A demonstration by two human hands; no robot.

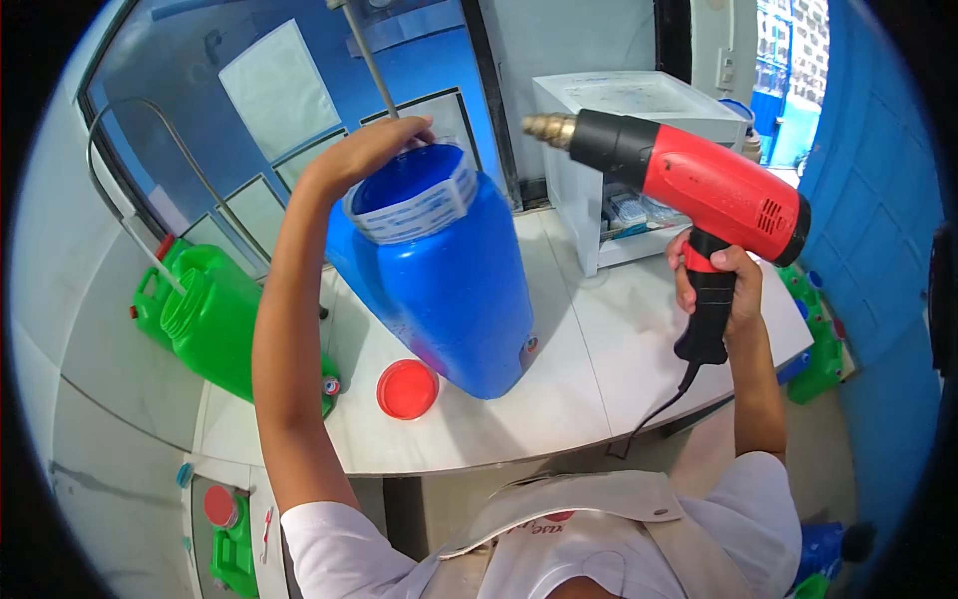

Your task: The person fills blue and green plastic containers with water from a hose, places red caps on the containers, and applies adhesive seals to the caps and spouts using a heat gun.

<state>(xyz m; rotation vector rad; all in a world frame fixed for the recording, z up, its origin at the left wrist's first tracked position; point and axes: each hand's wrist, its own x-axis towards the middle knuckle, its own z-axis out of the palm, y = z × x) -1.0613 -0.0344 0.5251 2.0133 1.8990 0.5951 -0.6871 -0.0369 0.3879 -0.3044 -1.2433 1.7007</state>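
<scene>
Head view: our right hand (726,280) clutches a red-and-black heat gun (723,185). Our left hand (384,150) is at the mouth of a blue plastic jug (454,290) on the white table (579,384) — can't tell its grip.

Small workroom or shop, shown by: one white bench (579,409), centre; one large blue jug (454,290) on it. Green jug (215,324), nine o'clock, pipe (155,260) in its mouth. Heat gun (728,190), two o'clock. White cabinet (571,165), between one and two o'clock. Further green jugs (820,374), three o'clock. Papers (279,90) against glass, between ten and eleven o'clock.
</scene>
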